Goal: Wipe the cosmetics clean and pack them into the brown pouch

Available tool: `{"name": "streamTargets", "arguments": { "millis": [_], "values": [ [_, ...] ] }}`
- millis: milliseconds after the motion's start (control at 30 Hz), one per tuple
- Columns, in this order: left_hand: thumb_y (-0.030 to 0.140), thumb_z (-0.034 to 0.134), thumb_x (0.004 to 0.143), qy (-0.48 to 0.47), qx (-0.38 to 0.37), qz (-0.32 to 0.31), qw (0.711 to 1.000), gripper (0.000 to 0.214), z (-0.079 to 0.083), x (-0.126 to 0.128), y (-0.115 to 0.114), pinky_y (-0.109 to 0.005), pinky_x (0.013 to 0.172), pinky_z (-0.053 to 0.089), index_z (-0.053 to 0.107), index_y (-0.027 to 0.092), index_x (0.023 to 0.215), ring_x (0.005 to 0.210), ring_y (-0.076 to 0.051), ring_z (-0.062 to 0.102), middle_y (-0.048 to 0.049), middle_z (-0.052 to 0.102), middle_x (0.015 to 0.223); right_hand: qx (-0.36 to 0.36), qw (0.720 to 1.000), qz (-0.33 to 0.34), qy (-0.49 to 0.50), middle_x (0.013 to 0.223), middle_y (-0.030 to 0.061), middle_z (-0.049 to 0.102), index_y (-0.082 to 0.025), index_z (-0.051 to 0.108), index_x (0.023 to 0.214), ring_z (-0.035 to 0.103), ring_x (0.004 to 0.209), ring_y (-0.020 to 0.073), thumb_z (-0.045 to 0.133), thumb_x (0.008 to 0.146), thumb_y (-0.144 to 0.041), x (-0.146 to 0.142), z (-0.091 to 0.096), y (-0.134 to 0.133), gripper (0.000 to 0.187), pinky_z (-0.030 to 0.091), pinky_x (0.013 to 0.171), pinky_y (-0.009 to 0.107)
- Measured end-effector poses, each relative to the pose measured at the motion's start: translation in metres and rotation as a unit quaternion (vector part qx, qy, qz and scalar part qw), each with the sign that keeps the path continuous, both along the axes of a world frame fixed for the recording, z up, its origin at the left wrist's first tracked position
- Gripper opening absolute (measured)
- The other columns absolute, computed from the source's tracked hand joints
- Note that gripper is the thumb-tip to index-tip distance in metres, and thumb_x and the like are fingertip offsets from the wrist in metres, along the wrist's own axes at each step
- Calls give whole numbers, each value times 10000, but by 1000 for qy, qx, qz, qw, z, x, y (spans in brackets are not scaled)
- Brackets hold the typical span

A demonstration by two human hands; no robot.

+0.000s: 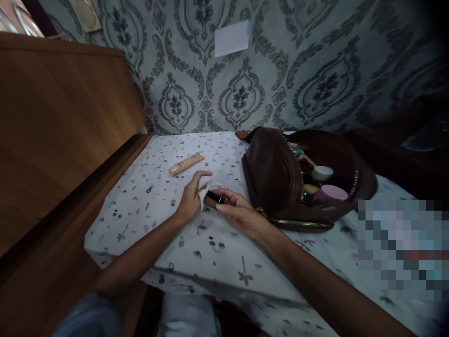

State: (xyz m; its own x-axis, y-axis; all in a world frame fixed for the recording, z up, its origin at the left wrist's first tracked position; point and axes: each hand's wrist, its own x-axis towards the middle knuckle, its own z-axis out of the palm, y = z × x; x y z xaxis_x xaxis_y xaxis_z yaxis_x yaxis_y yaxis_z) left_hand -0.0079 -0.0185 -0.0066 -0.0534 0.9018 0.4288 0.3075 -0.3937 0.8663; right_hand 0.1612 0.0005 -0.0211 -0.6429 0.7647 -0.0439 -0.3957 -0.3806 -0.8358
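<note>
A small bottle (212, 201) with a dark glossy cap and an olive-gold part lies tilted between my two hands, above the patterned cover. My right hand (240, 213) grips it from the right, thumb and fingers on either side. My left hand (191, 199) is closed on a thin white wipe or tissue (203, 193), which touches the left end of the bottle. Its index finger stretches out past the white piece. A beige squeeze tube (186, 164) lies on the cover just beyond my left hand.
An open brown cosmetics bag (271, 173) stands on the right, holding a pink round item (331, 193), a white round item (322, 173) and others. A wooden cabinet (66, 126) borders the left side. Behind is a wallpapered wall (242, 93). The lower right is pixelated.
</note>
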Motion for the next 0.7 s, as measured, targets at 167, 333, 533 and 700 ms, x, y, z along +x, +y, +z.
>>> {"name": "streamTargets", "arguments": {
  "millis": [167,333,533,700],
  "values": [
    [220,562,899,110,85,-16,990,188,4,-4,-2,-335,851,501,720,210,999,929,-221,633,-58,684,933,-16,999,-47,22,1062,4,755,-243,741,946,697,1033,187,976,545,-269,-2,-1,0,465,507,1051,376],
    [318,520,974,139,91,-33,985,281,3,-2,-4,-336,826,510,748,203,1093,905,-227,631,-80,673,937,-24,997,-49,46,1034,11,754,-223,722,948,712,1000,191,954,605,-301,1,0,2,422,561,1002,373],
    [363,398,1030,170,114,-43,978,410,0,-4,-3,-367,872,527,698,202,1259,928,-235,629,-98,668,1003,-43,996,-63,35,999,21,772,-224,736,938,717,929,185,931,642,-323,3,-1,4,368,571,862,321],
    [445,417,1035,175,111,-40,977,477,0,-4,-9,-392,914,538,625,180,1373,963,-252,626,-117,658,1033,-62,994,-83,43,1025,4,775,-250,751,1008,700,904,156,948,592,-301,2,2,3,463,557,785,259]
  ]
}}
